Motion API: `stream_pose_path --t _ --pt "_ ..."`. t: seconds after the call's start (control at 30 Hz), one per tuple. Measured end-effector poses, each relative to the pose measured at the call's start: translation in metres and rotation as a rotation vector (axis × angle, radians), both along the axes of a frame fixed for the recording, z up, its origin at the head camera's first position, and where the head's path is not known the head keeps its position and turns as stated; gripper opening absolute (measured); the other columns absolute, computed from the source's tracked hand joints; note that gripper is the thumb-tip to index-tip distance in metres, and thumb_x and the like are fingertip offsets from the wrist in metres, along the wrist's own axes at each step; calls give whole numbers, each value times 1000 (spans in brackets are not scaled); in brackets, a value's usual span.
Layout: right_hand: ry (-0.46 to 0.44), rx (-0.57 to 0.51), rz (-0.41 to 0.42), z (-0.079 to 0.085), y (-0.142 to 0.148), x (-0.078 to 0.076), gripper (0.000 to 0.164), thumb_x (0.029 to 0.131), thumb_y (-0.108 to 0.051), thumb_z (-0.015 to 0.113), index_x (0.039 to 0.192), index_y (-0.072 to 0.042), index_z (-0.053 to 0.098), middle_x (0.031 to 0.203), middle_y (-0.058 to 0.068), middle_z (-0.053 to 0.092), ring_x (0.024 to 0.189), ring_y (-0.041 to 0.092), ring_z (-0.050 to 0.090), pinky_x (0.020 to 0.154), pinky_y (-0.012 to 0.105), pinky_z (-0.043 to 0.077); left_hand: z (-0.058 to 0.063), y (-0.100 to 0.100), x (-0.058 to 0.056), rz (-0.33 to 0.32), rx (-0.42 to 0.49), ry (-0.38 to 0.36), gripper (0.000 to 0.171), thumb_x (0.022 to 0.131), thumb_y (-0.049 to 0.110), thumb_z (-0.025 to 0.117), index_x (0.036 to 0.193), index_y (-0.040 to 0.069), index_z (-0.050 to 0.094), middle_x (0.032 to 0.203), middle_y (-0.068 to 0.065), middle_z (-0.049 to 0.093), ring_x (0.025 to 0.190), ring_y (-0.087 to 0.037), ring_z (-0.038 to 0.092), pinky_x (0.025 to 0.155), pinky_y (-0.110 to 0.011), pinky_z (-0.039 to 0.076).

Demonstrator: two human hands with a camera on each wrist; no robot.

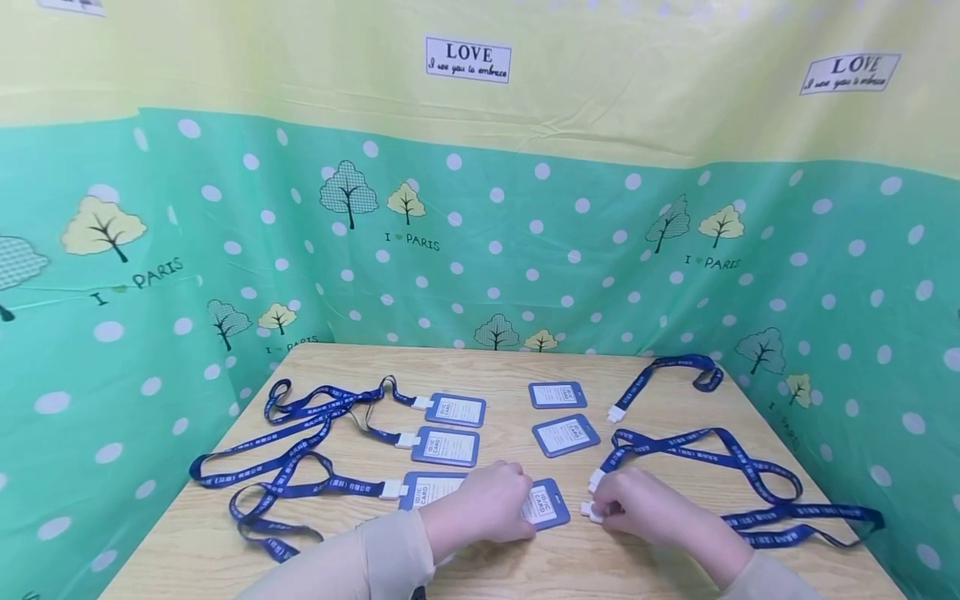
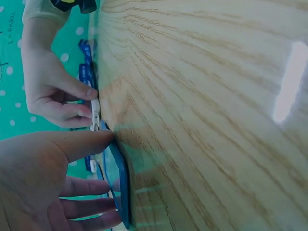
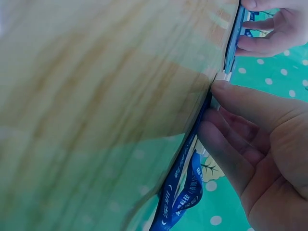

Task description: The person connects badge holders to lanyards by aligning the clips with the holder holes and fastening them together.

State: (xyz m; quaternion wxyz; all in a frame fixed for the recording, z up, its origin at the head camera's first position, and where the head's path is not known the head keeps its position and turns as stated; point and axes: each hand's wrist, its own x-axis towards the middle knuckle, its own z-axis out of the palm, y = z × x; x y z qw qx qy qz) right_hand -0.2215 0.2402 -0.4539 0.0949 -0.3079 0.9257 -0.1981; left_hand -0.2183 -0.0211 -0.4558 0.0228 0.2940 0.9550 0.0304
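My left hand (image 1: 498, 500) holds a blue ID card holder (image 1: 551, 507) by its long edges, thumb on the near edge. The holder lies low over the table, its slotted end pointing right; in the left wrist view its blue edge (image 2: 126, 192) shows between thumb and fingers. Just right of it, my right hand (image 1: 648, 512) pinches the white clip (image 1: 590, 510) of a blue lanyard (image 1: 813, 515). Clip and slot are a small gap apart in the head view. In the right wrist view the lanyard's strap (image 3: 168, 202) trails from beneath the fingers.
Three holders with lanyards attached lie at left, the nearest holder (image 1: 427, 485) partly behind my left hand. Two loose holders (image 1: 557, 395) (image 1: 566, 435) lie at mid-table. Two more lanyards (image 1: 637, 387) (image 1: 731, 454) lie at right. A patterned curtain (image 1: 525, 250) surrounds the wooden table (image 1: 480, 367).
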Motion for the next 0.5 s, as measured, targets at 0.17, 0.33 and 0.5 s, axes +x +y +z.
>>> stream_pose_path --t 0.17,0.33,0.5 --pt "-3 -4 -6 -1 0 0 21 81 -7 83 94 -24 79 77 -22 62 65 0 54 59 21 50 -2 0 0 -6 -4 12 52 73 53 85 104 12 76 96 3 65 83 -12 58 69 -30 56" --pt "-5 -7 -12 -1 0 0 21 81 -8 83 94 -24 79 78 -22 62 66 0 54 60 21 51 -4 0 -1 -12 -5 13 48 73 51 86 101 13 77 98 4 66 85 -12 59 69 -29 56" --pt "-1 -3 -8 0 0 1 20 82 -8 83 94 -24 79 77 -22 61 65 0 54 59 21 50 -4 -1 -2 -27 -12 0 46 73 49 86 101 14 77 103 4 67 88 -11 60 72 -28 56"
